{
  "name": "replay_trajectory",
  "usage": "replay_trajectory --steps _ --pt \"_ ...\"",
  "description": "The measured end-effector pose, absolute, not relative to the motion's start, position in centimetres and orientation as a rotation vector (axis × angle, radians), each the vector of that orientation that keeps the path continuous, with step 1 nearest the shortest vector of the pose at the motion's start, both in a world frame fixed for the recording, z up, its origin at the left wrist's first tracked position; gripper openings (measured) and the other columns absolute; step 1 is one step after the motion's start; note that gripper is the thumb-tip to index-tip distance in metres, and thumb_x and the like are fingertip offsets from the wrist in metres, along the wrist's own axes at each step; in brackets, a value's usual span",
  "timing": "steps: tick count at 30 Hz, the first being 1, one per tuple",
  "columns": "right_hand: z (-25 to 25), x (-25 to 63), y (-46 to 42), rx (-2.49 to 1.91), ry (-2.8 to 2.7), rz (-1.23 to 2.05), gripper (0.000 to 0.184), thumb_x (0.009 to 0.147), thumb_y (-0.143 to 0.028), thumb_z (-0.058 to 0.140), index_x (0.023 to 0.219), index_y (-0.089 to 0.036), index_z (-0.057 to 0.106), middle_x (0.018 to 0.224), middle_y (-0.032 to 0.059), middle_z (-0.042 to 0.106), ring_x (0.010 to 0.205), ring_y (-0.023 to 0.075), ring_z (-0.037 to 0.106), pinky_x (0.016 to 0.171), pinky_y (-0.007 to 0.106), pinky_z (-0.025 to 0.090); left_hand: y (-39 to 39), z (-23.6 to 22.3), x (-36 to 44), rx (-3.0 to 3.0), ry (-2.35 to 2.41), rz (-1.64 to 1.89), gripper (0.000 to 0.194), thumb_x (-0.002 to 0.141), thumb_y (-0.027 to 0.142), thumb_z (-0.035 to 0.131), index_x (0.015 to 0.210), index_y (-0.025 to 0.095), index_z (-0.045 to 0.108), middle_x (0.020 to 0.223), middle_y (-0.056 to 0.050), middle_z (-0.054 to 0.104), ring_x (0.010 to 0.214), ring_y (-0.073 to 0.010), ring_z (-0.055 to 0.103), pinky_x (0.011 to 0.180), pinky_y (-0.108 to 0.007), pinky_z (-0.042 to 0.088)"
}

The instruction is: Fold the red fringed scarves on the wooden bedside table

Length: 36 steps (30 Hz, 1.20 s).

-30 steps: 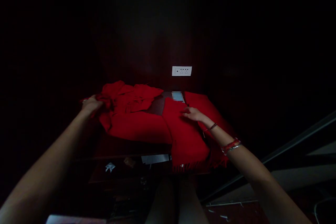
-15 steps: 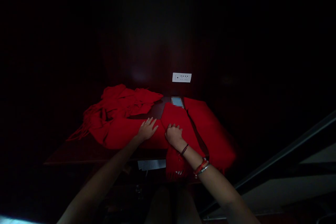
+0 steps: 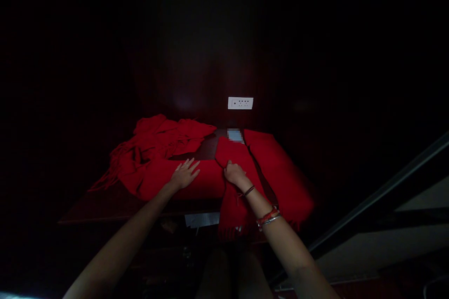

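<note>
Your left hand (image 3: pixel 184 176) lies spread on red cloth (image 3: pixel 208 180) across the desk (image 3: pixel 105 204); your right hand (image 3: pixel 234 174) curls over the fringed strip (image 3: pixel 233 212) just beside, grip unclear. You're apparently straightening fabric; the next move likely calls for steady left pressure.

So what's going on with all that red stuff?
Someone is handling red cloths on a dark table. The left hand lies spread on a flat red cloth. The right hand is curled over the middle red cloth; its grip is unclear. Another long cloth lies to the right, and bunched, fringed cloth to the left.
</note>
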State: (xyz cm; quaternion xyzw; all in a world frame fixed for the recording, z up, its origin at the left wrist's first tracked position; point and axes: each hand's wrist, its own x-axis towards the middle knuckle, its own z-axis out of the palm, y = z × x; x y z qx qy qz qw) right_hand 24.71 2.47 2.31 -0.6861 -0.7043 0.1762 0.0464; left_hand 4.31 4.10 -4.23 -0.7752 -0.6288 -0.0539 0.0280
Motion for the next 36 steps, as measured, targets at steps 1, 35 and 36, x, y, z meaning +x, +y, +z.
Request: replay_trajectory --steps 1,35,36 --pt "2.4 25.0 2.4 -2.082 -2.191 0.578 0.047 0.079 -0.034 0.031 0.123 -0.018 0.031 0.120 0.0189 0.038 0.110 0.0337 0.032 0.079 0.056 0.028 3.9 -4.1 3.9 -2.392 -1.950 -0.156 0.049 0.082 0.044 0.021 0.126 0.024 0.024 0.133 -0.005 0.019 0.120 -0.0219 0.016 0.095 -0.038 0.016" --pt "-0.1 33.7 4.7 -2.024 -1.707 0.438 0.058 0.062 -0.022 0.059 0.115 -0.015 0.036 0.095 0.0091 0.056 0.085 0.0175 0.053 0.068 0.022 0.039 7.1 -0.9 14.3 -2.294 -2.758 -1.388 0.058 0.066 0.022 0.058 0.117 0.011 0.032 0.083 -0.006 0.059 0.055 -0.0096 0.057 0.045 -0.016 0.041" --pt "-0.2 33.8 5.0 -2.000 -1.658 0.479 0.057 0.061 -0.022 0.059 0.113 -0.015 0.037 0.095 0.0074 0.056 0.084 0.0165 0.054 0.068 0.021 0.039 7.3 -1.1 14.4 -2.274 -2.766 -1.393 0.058 0.065 0.019 0.059 0.116 0.013 0.033 0.081 -0.005 0.060 0.055 -0.0096 0.056 0.045 -0.016 0.041"
